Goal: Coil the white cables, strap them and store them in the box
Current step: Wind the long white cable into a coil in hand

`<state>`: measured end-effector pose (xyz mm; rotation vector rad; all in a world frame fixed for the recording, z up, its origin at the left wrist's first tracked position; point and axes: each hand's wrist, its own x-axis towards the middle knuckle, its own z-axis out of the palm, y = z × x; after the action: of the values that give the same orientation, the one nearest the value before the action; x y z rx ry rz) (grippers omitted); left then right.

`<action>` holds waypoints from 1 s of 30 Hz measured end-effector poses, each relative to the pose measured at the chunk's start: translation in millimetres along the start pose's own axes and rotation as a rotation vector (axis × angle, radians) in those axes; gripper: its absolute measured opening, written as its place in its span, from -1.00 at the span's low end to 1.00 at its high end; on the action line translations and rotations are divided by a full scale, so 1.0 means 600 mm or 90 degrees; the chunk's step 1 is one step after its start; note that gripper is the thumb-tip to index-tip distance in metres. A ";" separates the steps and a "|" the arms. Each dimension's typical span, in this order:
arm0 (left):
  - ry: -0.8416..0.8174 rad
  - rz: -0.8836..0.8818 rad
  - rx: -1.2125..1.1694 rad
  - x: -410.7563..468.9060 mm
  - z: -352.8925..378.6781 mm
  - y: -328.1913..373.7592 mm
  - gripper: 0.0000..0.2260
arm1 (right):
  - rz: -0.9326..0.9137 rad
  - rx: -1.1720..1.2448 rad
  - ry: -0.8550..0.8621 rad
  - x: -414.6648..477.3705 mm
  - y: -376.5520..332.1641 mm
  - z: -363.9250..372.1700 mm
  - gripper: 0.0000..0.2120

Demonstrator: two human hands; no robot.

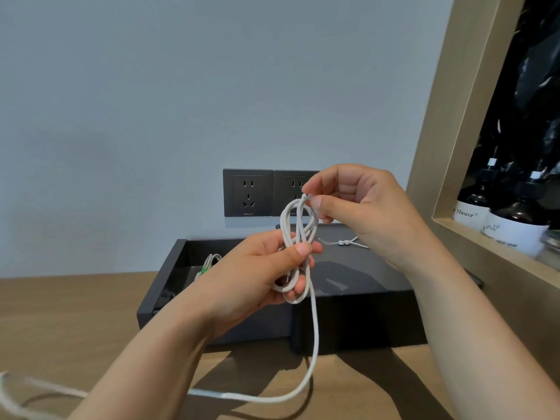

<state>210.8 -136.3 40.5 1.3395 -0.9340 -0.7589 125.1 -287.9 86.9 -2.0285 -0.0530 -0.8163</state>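
My left hand [266, 268] grips the middle of a partly coiled white cable [298, 234], with loops showing above and below the fist. My right hand [351, 201] pinches the top of the loops between thumb and forefinger. The loose tail [313, 344] drops from the coil, curves over the wooden table and runs off to the lower left. Behind my hands stands an open black box [160, 286]. Inside it, at the left, lies a coiled white cable with a green strap [206, 269]. A thin white strap [342, 243] rests on the box's lid to the right.
Two dark wall sockets [248, 192] sit on the grey wall behind the box. A wooden shelf frame [454, 147] at the right holds dark soap bottles [512, 219]. The wooden table [60, 322] stretches to the left.
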 end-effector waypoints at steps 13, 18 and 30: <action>0.191 0.082 0.115 0.009 -0.008 -0.002 -0.74 | 0.029 -0.028 0.051 0.003 -0.002 0.004 -0.88; 0.266 0.156 -0.073 0.015 -0.025 0.004 -0.79 | 0.131 -0.089 -0.013 -0.001 -0.004 -0.008 -0.93; 0.346 0.264 -0.239 0.018 -0.034 0.016 -0.82 | 0.325 -0.042 -0.385 -0.012 0.007 0.034 -0.81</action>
<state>233.5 -135.5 51.5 0.9058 -0.5648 -0.2092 131.9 -272.9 72.5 -2.1477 0.1482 0.1241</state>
